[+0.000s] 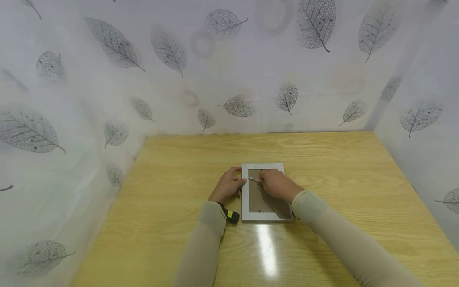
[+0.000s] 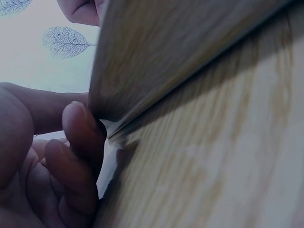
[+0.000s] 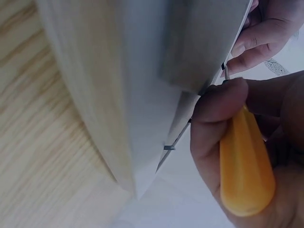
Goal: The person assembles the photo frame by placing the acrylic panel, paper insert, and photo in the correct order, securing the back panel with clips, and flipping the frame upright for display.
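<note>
A white picture frame (image 1: pixel 245 199) lies face down on the wooden table, its brown backing board (image 1: pixel 256 195) showing. My left hand (image 1: pixel 229 184) holds the frame's left edge, with the thumb on the rim and curled fingers (image 2: pixel 78 137) against its side. My right hand (image 1: pixel 277 184) grips a screwdriver with an orange-yellow handle (image 3: pixel 247 166). Its thin metal shaft (image 1: pixel 254 179) reaches left to the inner edge, by a small dark metal tab. Another metal tab (image 3: pixel 169 147) stands out from the frame in the right wrist view. The screwdriver tip's shape is too small to tell.
The wooden table (image 1: pixel 179 167) extends around the frame. Pale sheeting with a leaf print (image 1: pixel 236 105) closes off the back and both sides. A black wrist strap (image 1: pixel 231 215) sits at my left cuff. Light glares on the table in front of the frame.
</note>
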`<state>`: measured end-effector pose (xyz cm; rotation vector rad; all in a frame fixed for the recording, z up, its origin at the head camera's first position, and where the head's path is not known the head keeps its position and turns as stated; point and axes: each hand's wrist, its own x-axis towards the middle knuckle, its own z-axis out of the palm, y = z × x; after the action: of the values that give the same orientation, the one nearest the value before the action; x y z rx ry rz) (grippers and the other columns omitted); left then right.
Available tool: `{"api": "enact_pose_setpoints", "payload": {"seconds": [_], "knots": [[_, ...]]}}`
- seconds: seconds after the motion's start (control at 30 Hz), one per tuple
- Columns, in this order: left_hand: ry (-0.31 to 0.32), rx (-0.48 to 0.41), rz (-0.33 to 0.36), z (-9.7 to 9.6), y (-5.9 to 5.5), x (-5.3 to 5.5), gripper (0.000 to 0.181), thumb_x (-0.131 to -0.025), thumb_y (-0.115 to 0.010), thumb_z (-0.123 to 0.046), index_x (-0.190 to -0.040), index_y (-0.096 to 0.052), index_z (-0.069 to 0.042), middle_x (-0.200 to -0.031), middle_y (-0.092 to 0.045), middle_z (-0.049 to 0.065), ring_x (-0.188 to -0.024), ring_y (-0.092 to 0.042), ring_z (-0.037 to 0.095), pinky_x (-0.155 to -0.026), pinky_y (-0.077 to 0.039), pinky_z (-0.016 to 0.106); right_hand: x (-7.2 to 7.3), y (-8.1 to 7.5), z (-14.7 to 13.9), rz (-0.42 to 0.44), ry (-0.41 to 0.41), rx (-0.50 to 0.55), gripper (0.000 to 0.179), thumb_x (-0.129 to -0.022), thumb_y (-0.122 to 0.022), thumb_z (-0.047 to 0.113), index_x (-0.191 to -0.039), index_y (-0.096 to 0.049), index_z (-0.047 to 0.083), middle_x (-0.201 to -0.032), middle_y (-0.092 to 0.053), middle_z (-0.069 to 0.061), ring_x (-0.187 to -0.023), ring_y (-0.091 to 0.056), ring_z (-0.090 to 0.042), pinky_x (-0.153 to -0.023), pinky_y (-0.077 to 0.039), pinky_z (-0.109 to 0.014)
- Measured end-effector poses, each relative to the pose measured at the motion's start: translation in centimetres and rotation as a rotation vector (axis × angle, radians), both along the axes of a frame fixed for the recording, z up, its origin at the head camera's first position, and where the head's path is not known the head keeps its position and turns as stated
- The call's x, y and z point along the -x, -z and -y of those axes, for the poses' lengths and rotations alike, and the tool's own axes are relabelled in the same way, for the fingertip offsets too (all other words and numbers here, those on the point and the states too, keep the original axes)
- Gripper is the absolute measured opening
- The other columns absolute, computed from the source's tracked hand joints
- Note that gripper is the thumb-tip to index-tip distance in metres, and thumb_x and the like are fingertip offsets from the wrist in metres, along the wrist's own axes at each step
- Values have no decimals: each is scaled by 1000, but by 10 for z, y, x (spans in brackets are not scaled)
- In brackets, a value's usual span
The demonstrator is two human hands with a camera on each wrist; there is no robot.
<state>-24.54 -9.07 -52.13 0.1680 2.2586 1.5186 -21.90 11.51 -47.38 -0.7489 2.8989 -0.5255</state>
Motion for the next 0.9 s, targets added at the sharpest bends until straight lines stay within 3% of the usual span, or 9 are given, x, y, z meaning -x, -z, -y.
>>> {"api": "enact_pose_setpoints", "payload": {"seconds": [0.3,0.6,0.9], "knots": [[9,-2,-7,-3,-2,-2,53,-97,-63,-18,-144,-41,-10,-71,-65,9,-51,-57,18,-47,-43,27,-1,-2,-1,11,15,-19,18,-96,-61,12,-79,-55,12,-69,-52,3,-58,-47,-13,-53,-41,-28],[5,19,-28,-1,1,-1,52,-96,-64,-20,-143,-43,-12,-70,-64,9,-52,-57,18,-47,-43,28,-1,1,-5,77,38,29,15,-98,-60,15,-84,-59,13,-72,-54,4,-62,-50,-12,-55,-43,-28],[10,19,-35,0,2,-2,52,-96,-63,-21,-143,-43,-12,-70,-64,10,-50,-55,17,-44,-40,27,0,8,-9,87,55,83,13,-99,-58,15,-86,-60,13,-75,-55,5,-65,-50,-12,-59,-44,-30]]}}
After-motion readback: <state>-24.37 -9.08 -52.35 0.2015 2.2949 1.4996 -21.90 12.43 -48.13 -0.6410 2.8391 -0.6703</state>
